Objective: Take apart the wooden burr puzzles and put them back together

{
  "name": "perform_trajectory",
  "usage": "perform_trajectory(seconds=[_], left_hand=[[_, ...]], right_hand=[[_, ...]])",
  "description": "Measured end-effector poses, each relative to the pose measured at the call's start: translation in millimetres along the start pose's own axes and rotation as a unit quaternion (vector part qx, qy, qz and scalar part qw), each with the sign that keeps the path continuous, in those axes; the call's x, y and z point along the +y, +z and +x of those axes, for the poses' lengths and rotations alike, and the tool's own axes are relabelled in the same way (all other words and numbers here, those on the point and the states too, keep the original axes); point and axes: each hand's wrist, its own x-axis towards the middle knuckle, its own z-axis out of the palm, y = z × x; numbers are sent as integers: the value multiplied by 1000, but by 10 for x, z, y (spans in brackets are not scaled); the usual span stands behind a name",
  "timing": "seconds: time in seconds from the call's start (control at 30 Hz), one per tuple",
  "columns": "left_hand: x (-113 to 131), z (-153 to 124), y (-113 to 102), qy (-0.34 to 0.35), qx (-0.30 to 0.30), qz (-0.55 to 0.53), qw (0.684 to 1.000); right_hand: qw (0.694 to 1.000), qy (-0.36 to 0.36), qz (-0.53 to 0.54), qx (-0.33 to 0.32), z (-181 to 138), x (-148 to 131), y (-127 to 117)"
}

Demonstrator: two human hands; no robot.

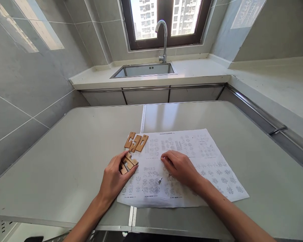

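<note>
My left hand (pixel 114 174) curves around a small group of notched wooden puzzle pieces (pixel 129 161), thumb on the near side and fingers on the far side. Just beyond it, flat wooden puzzle pieces with cut-outs (pixel 136 142) lie side by side at the far left corner of a printed sheet (pixel 156 198). Marks like numerals show on some of them. My right hand (pixel 178 165) rests on the middle of the sheet, its fingers curled in and closed, with no object showing in them. Line drawings of assembled shapes cover the paper, and it has a small tear near the middle.
The sheet lies on a pale folding table (pixel 65 161) with a metal seam down its middle. Beyond the table's far edge are a white counter (pixel 192 69), a sink (pixel 123 71) and a tap (pixel 164 40) below a window. A counter ledge (pixel 275 90) runs along the right.
</note>
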Motion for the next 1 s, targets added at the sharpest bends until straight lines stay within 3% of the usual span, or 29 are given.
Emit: perform_trajectory(seconds=[0.27, 0.67, 0.87, 1.0], left_hand=[[104, 12, 47, 4, 10, 26, 1000], [233, 17, 56, 13, 28, 149, 988], [216, 3, 10, 12, 20, 109, 994], [156, 17, -84, -32, 25, 29, 999]], right_hand=[[1000, 3, -2, -6, -7, 11, -3], [1000, 0, -22, -15, -18, 26, 11], [1000, 1, -22, -15, -18, 20, 11], [1000, 6, -9, -14, -7, 8, -10]])
